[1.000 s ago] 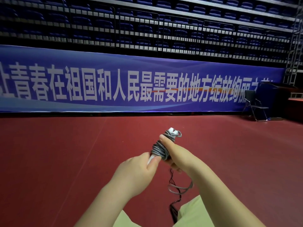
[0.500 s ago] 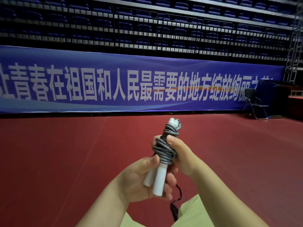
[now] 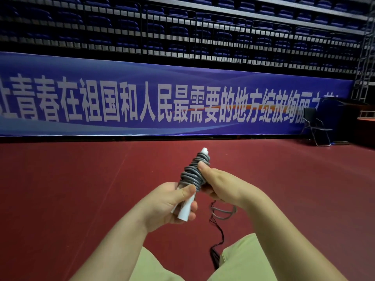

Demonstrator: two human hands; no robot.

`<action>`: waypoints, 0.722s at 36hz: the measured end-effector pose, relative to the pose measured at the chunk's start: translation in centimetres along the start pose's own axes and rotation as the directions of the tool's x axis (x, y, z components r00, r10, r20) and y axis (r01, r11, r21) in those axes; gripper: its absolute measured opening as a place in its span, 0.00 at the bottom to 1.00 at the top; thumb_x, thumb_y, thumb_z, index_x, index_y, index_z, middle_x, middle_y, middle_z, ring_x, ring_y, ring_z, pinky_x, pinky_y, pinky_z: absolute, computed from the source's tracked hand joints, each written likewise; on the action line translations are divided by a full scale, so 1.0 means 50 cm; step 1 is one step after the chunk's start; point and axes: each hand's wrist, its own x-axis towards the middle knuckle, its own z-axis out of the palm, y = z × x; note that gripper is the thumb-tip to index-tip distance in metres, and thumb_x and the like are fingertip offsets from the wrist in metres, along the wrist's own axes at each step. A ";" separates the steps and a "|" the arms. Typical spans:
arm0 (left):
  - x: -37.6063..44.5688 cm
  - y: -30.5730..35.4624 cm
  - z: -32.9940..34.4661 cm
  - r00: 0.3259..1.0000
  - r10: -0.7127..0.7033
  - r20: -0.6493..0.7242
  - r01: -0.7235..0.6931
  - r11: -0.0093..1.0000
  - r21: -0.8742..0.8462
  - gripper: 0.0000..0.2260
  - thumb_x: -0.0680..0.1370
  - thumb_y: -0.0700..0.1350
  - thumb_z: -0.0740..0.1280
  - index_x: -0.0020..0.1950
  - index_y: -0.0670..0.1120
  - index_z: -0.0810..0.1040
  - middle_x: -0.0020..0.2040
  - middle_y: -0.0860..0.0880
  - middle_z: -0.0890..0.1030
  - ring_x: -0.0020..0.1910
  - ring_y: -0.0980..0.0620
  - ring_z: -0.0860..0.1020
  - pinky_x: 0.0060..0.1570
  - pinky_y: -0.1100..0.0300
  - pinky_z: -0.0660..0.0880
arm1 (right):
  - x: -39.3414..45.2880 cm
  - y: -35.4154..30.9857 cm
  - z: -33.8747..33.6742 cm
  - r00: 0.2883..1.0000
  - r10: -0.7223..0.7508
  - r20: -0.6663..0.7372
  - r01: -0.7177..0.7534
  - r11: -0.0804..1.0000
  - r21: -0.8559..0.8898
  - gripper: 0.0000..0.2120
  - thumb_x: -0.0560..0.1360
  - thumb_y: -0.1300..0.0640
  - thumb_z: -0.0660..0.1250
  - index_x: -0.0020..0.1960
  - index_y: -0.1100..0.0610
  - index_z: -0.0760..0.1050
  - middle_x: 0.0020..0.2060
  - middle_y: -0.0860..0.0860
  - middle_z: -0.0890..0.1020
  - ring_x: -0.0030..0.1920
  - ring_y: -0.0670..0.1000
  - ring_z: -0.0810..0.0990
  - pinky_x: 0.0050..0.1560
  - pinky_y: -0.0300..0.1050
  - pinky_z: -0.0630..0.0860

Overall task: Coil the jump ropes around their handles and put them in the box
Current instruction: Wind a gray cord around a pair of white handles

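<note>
A jump rope [image 3: 192, 173] with white handles is held upright in front of me, its grey cord coiled thickly round the handles' upper part. My left hand [image 3: 171, 205] grips the bare white lower ends of the handles. My right hand [image 3: 220, 184] wraps the coil from the right, thumb pressed on the cord near the top. A short loose loop of grey cord [image 3: 223, 212] hangs below my right hand. No box is in view.
A thin dark cord [image 3: 218, 238] lies on the red floor [image 3: 81, 189] between my knees. A long blue banner [image 3: 162, 102] runs along the far wall under folded stands. A black folding chair [image 3: 315, 126] stands at the far right.
The coiled handles have tilted up from lying low to standing upright, and my left hand has shifted down to their bare ends. A loose loop of cord hangs below my right hand again.
</note>
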 end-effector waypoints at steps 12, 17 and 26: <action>0.014 -0.006 0.005 0.974 0.110 -0.199 -0.039 0.944 0.328 0.04 0.78 0.42 0.67 0.44 0.44 0.76 0.31 0.50 0.81 0.33 0.50 0.82 0.37 0.55 0.80 | 0.005 -0.007 0.027 0.993 -0.029 -0.111 0.020 0.996 -0.083 0.20 0.84 0.47 0.44 0.35 0.48 0.59 0.29 0.48 0.64 0.29 0.48 0.62 0.35 0.47 0.60; 0.012 0.001 0.000 0.961 0.154 -0.230 -0.025 0.876 0.482 0.05 0.75 0.44 0.69 0.41 0.45 0.77 0.33 0.49 0.82 0.34 0.49 0.82 0.46 0.45 0.79 | 0.006 -0.013 0.030 0.987 -0.032 -0.158 0.010 0.990 -0.142 0.19 0.84 0.46 0.44 0.36 0.46 0.62 0.33 0.47 0.69 0.35 0.48 0.68 0.36 0.41 0.64; 0.025 -0.004 -0.010 0.893 0.319 -0.318 0.072 0.596 0.800 0.13 0.70 0.59 0.67 0.38 0.51 0.72 0.29 0.51 0.77 0.35 0.48 0.78 0.40 0.49 0.75 | 0.004 -0.010 0.037 0.983 -0.007 -0.182 0.017 0.998 0.054 0.20 0.84 0.47 0.49 0.33 0.47 0.60 0.25 0.46 0.64 0.23 0.42 0.59 0.29 0.41 0.57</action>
